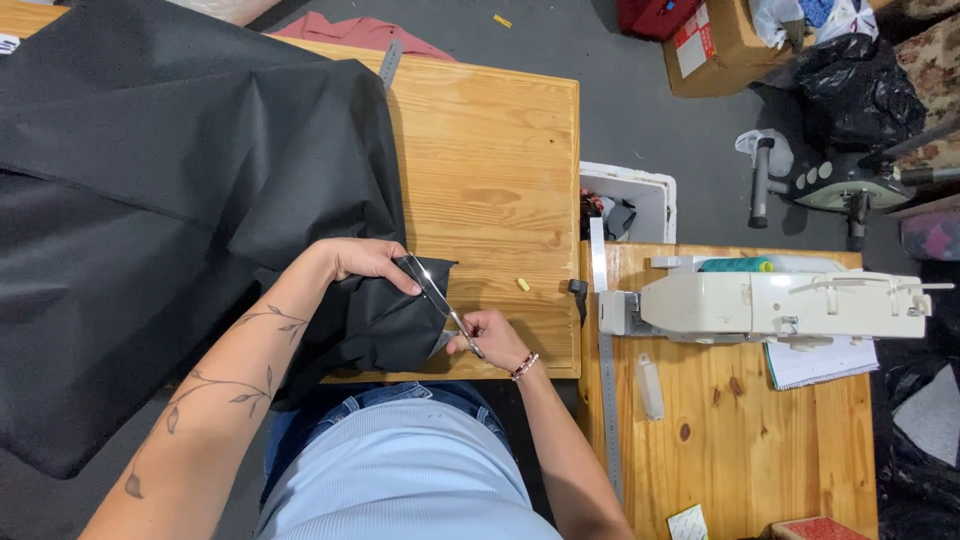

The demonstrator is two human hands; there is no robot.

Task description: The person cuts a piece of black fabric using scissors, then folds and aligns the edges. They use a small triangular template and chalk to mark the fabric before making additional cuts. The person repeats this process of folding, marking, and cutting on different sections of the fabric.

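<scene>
Pale blue ribbed shirt (400, 470) and blue jeans at 6 o'clock, closest to the lens. Tattooed left forearm rises from 7 o'clock.

Large sheet of black woven fabric (150, 200) fills 9 to 11 o'clock, draped over the light pine wooden bench (490, 170) and hanging off its near edge.

Left hand (365, 260), near centre: fingers curled down, pinching a folded corner of the fabric just left of the blades.

Silver metal scissors (440, 300), centre: blades slightly parted, tips pointing to 11 o'clock, lying against the fabric edge.

Right hand (490, 338), just right of centre: clenched around the scissor handles; beaded bracelet on the wrist.

Small yellow chalk piece (522, 284) on bare bench at 3 o'clock of the scissors, apart from them.

Long steel ruler (607, 380) runs along the left edge of a second pine bench (750, 440), 4 o'clock.

Cream plastic sewing machine (770, 305) at 3 o'clock, teal thread spool (735, 265) behind it.

White plastic bin (640, 195) on the floor at 2 o'clock.
</scene>
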